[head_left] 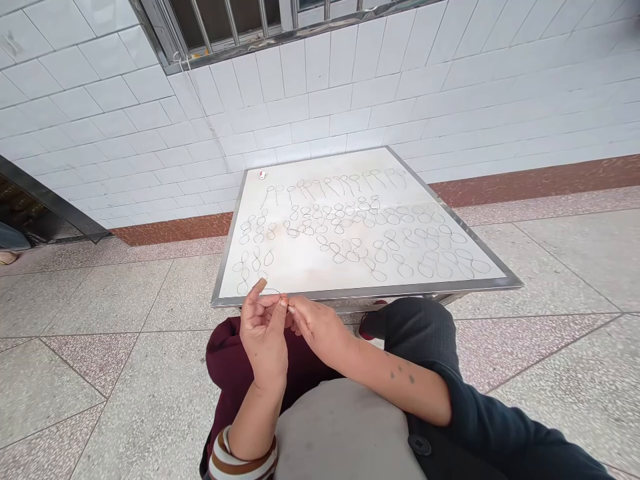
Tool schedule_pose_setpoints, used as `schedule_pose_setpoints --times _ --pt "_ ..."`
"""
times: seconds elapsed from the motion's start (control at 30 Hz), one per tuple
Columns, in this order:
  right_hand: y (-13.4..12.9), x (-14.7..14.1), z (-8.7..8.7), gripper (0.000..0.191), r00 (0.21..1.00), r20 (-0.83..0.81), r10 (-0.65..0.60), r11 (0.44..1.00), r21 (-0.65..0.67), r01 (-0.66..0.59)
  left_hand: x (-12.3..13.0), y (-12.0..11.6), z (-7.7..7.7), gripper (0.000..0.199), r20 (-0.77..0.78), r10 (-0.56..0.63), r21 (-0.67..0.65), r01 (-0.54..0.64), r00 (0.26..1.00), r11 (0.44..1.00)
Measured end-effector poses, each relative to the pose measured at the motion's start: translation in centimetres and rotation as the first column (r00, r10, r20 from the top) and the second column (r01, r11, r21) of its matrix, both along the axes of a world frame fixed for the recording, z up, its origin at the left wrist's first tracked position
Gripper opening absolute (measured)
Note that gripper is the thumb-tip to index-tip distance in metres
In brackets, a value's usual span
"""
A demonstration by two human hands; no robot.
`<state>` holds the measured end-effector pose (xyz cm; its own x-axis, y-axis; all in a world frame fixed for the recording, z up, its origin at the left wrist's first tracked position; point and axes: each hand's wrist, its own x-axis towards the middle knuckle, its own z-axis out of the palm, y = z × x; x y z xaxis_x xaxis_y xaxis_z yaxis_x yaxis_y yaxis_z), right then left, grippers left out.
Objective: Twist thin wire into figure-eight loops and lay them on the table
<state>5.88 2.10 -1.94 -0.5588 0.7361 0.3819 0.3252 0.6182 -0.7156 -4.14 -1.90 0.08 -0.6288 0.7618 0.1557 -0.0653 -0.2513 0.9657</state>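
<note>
White tabletop (295, 273) with metal edging, rows of looped wire pieces (350, 250), small red-and-white object (263, 175)

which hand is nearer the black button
Right. The right hand is ahead of the button and to its left; the left hand is also ahead of it, but farther left.

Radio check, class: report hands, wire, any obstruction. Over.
Left hand, right hand: pinching wire. Fingers hide part of grip. Loops on table beyond, not in the way.
</note>
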Motion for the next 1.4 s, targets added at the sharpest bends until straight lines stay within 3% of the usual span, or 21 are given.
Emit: schedule_pose_setpoints --times 0.4,0.63,0.8,1.03,1.1,1.17,1.23,1.4 --pt "0.1 0.0 -0.3 0.017 0.999 0.036 -0.033 0.998 0.052 0.031 -0.8 0.3 0.4 0.052 0.138 -0.043 -0.032 0.048 0.990 0.998" --pt "-0.5 0.0 -0.7 0.016 0.999 0.041 -0.004 0.999 -0.053 0.006 -1.8 1.2 0.6 0.055 0.186 0.009 0.042 -0.017 0.983 0.999" --pt "-1.1 0.7 -1.7 0.017 0.993 0.065 0.101 0.983 -0.162 -0.090 -2.8 1.4 0.6 0.053 0.174 0.025 0.058 -0.036 0.984 0.998" --pt "-1.6 3.0 -3.7 0.014 0.943 0.117 0.312 0.912 -0.316 -0.263 -3.7 1.6 0.5 0.052 0.101 0.041 0.044 -0.046 0.994 0.998" --pt "-1.3 3.4 -4.0 0.017 0.971 0.065 0.230 0.897 -0.402 -0.186 -3.9 1.6 0.8 0.053 0.055 0.043 0.022 -0.044 0.998 0.999" --pt "-0.8 3.3 -3.6 0.022 0.998 -0.024 0.059 0.886 -0.460 -0.064 -3.7 1.5 1.0 0.053 -0.008 0.033 -0.019 -0.034 0.999 0.999" --pt "-0.4 2.9 -2.7 0.022 0.995 -0.090 -0.052 0.902 -0.431 0.008 -3.1 1.4 1.0 0.052 -0.076 0.010 -0.069 -0.015 0.997 0.997" --pt "0.1 1.1 -0.7 0.009 0.986 -0.160 -0.050 0.953 -0.302 -0.001 -1.5 1.2 0.9 0.050 -0.147 -0.067 -0.158 0.043 0.987 0.986"
